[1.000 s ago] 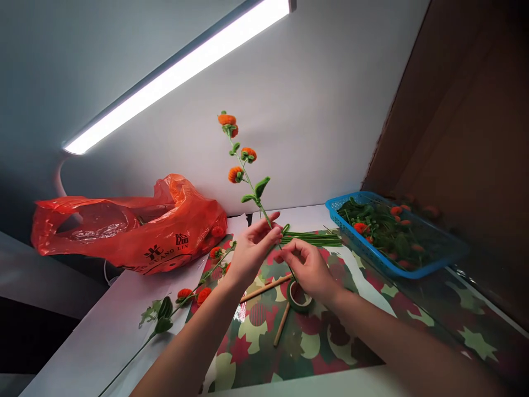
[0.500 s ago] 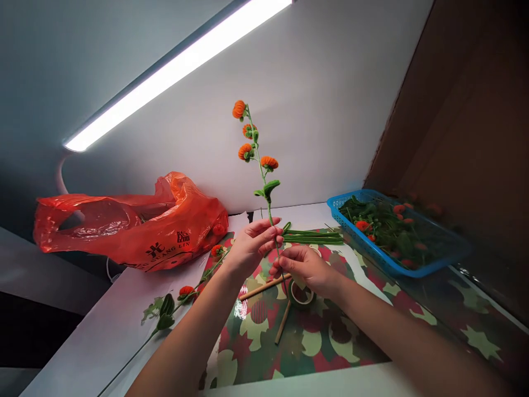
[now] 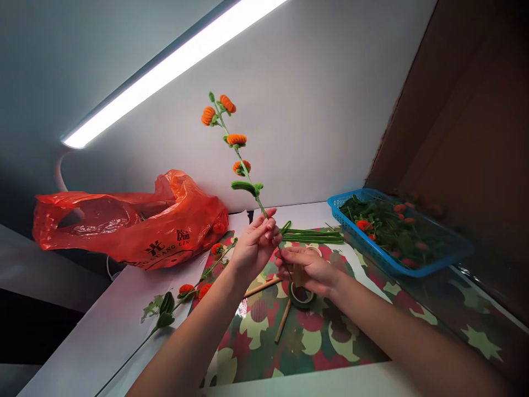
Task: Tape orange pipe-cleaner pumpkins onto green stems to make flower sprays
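A fuzzy flower stem (image 3: 243,168) with several orange blooms and green leaves leans up to the left, off the table. Just below its leaves, my left hand (image 3: 258,242) pinches the stem between thumb and fingers. Lower down, my right hand (image 3: 308,267) has its fingers closed round the thin bottom end of the stem. A roll of dark green tape (image 3: 303,298) is under my right hand, on the patterned mat (image 3: 289,347). Behind my hands lies a bundle of green fuzzy sticks (image 3: 314,236).
An orange plastic bag (image 3: 136,231) is at the left. A finished-looking flower stem (image 3: 136,355) lies below it. Two brown sticks (image 3: 283,321) are on the mat. At the right stands a blue basket (image 3: 421,272) of flowers. A lit lamp (image 3: 177,69) hangs above.
The held flower stem has tilted further left and turned, so its blooms and leaves face differently. My left hand's fingers have rolled on it, and my right hand has shifted slightly right.
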Demonstrator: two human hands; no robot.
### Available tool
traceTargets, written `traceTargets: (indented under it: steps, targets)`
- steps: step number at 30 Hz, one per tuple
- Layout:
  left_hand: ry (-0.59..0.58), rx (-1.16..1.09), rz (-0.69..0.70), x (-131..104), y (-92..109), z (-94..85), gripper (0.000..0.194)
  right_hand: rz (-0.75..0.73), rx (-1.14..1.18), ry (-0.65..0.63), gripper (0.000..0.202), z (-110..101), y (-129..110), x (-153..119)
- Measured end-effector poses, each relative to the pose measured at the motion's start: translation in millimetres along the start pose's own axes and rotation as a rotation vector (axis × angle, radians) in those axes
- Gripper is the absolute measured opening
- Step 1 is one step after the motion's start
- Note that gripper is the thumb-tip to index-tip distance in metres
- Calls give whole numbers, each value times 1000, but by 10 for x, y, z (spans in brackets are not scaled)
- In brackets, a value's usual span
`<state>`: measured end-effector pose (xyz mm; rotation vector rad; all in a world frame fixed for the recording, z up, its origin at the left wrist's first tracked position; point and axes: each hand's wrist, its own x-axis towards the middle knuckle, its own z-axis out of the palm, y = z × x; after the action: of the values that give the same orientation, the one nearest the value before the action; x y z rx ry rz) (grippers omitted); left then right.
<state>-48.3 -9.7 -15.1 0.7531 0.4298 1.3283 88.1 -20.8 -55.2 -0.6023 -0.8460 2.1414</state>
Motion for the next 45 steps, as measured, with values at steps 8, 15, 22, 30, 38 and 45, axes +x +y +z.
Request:
traceTargets:
  steps: [8,15,22,30,38,45]
  targets:
    - [226,561,193,-80,-13,58,38,-498,-553,453,16,151,35,-52]
    - [251,610,183,-88,21,106,46,-543,-599,530,15,132,92,-52]
    - [282,434,185,-57,6,53,32,-383,-296,423,22,193,78,-71]
    - [296,353,180,-40,-14,49,25,-223,-3,314,23,172,71,-57]
    - [301,396,270,-53,4,70,24,-413,-175,465,21,162,96,-36]
    - [293,374,262,-47,47,73,26,-336,-183,372,23,117,144,-27]
